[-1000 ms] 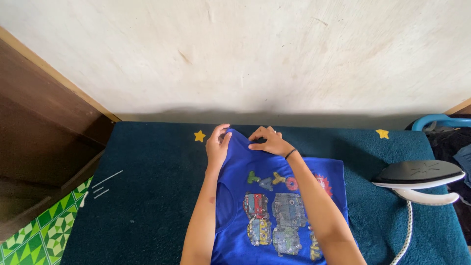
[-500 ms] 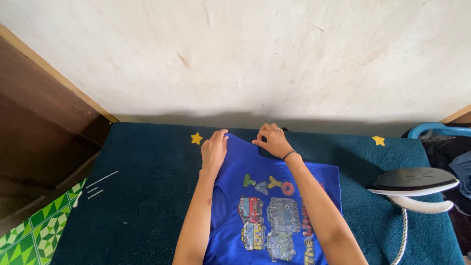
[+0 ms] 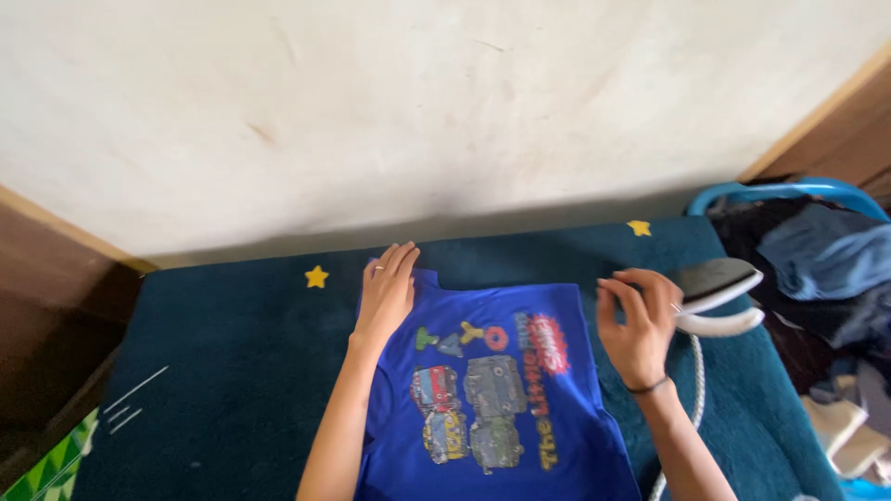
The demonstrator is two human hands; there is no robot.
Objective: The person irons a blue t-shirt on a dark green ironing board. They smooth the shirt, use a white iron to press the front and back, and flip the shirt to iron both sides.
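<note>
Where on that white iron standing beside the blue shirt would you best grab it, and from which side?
Probably by the white handle bar under the dark soleplate of the iron, which stands on its heel with the plate tilted upward. Come from the shirt side, where the right hand hangs open close to it, so fingers wrap the bar and stay off the plate. The left hand lies flat on the blue shirt.

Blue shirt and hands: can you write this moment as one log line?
left hand: flat on blue shirt | right hand: open, at iron | surface: dark teal blanket
</note>
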